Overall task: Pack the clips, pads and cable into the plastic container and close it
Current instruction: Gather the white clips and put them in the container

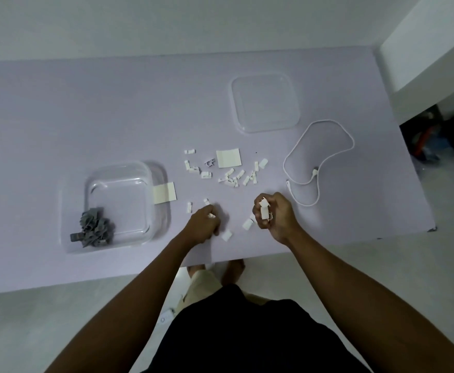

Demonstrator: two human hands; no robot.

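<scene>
clips (264, 211) partly hidden in right hand (274, 216), floor clutter (427, 141) indistinct

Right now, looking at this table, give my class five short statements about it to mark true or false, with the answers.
1. The clear plastic container holds a heap of grey clips. True.
2. The clear square lid is pressed onto the container. False: it lies apart on the lilac table, farther from the person.
3. The right hand has several white clips in its grip. True.
4. The white cable is coiled inside the container. False: it lies looped on the table's right side.
5. The left hand is open and empty. False: it pinches one small white clip.
</scene>
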